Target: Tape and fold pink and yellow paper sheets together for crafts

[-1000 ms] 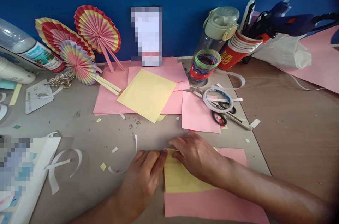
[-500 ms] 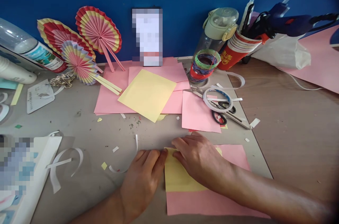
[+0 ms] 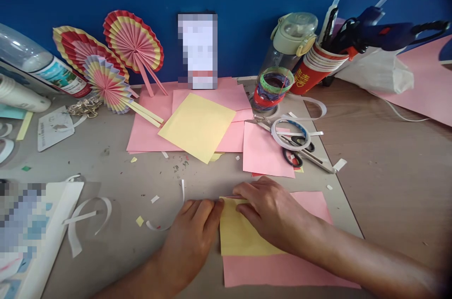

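A sheet of yellow paper [image 3: 240, 233] lies over a larger pink sheet [image 3: 282, 274] at the front of the table. My left hand [image 3: 194, 238] is closed at the yellow paper's upper left corner, thumb and finger pressed together there. Along the far edge of the same paper, my right hand [image 3: 266, 209] has its fingers bent over the rim, with the thumb on top. A thin strip of pink shows at that far edge beside the right fingers. The right forearm covers much of both sheets' right side.
Behind are pleated paper fans [image 3: 134, 44], a propped phone [image 3: 197, 52], and a yellow square [image 3: 197, 127] on pink sheets. Scissors [image 3: 310, 157] and a tape roll [image 3: 291, 134] lie right, near a bottle [image 3: 282, 54] and stacked cups [image 3: 312, 70] holding a glue gun [image 3: 384, 28].
My right hand has slid slightly to the right along the paper's far edge. My left hand stays at the corner. The whole view has shifted a little.
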Demonstrator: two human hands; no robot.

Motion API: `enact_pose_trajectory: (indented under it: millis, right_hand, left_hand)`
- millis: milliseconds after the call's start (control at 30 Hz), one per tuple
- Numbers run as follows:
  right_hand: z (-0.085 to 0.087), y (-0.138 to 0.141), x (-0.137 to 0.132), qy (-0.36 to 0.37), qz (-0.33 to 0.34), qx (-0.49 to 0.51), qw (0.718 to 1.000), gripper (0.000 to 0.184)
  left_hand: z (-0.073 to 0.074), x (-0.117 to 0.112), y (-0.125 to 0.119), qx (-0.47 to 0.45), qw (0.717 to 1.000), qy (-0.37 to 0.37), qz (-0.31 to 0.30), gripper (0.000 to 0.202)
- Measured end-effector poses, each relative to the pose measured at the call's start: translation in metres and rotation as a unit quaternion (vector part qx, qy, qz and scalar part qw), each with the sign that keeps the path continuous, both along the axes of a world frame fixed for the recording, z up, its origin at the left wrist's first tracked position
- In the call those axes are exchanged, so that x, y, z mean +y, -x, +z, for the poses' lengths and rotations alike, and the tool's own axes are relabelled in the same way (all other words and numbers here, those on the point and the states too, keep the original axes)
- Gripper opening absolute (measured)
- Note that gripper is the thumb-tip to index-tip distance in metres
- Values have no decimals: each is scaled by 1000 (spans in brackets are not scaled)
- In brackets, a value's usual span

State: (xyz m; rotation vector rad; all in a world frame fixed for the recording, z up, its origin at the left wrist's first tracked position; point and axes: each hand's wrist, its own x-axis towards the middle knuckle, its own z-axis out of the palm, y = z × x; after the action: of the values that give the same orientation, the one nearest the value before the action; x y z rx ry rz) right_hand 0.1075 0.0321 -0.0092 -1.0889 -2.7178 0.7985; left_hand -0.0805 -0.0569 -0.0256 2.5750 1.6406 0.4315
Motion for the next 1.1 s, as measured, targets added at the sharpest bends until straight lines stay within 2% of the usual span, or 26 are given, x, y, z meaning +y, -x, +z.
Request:
enact_pose_trajectory:
  millis: [200,333,533,733,900,1100]
  right_hand:
    - [8,-9,10,8,-33,-42,999,5]
    - [6,-12,12,11,-24,-68,997,5]
    - [3,-12,13,-10,5,-85,996,5]
    - [3,-11,16,-28,39,-97,994,14]
    - [-2,-12,16,-21,43,-83,995,21]
    - [-6,-12,13,-31,37,-91,995,19]
  left_hand:
    - [-2,-3,3,22,999,24,-9,37]
    - [-2,-4,4,51,998,38,-20,36]
    - [0,0,3,27,999,12,-26,31]
    - [0,-1,2,11,1000,10,-25,30]
    - [0,-1,2,17,1000,17,-20,30]
    - [-2,-1,4,22,999,-5,-31,31]
